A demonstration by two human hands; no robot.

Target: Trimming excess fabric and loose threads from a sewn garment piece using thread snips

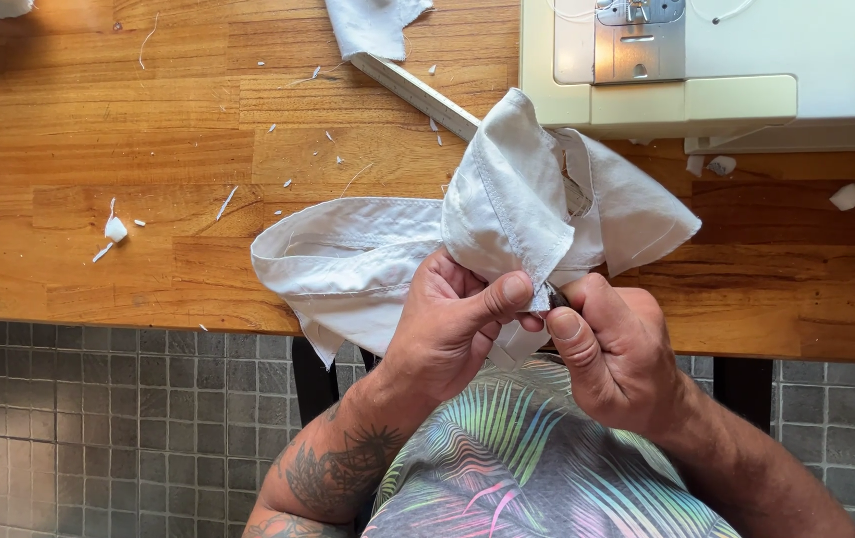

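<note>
White cloth garment piece (507, 214): centre frame, draped over the wooden table (99, 149) edge, below the sewing machine (707, 70). Light, limp and foldable by the look of it; best gripped at stitched hems. Left hand (447, 324) pinches a hemmed corner; right hand (612, 349) closed around a small dark tool (557, 296), kind unclear. Wooden ruler (413, 92) upper centre.

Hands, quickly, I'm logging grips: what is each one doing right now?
Left hand: closed, pinching the white fabric piece at its folded corner.
Right hand: closed on the same corner; a small dark tool seems gripped, unclear.
</note>
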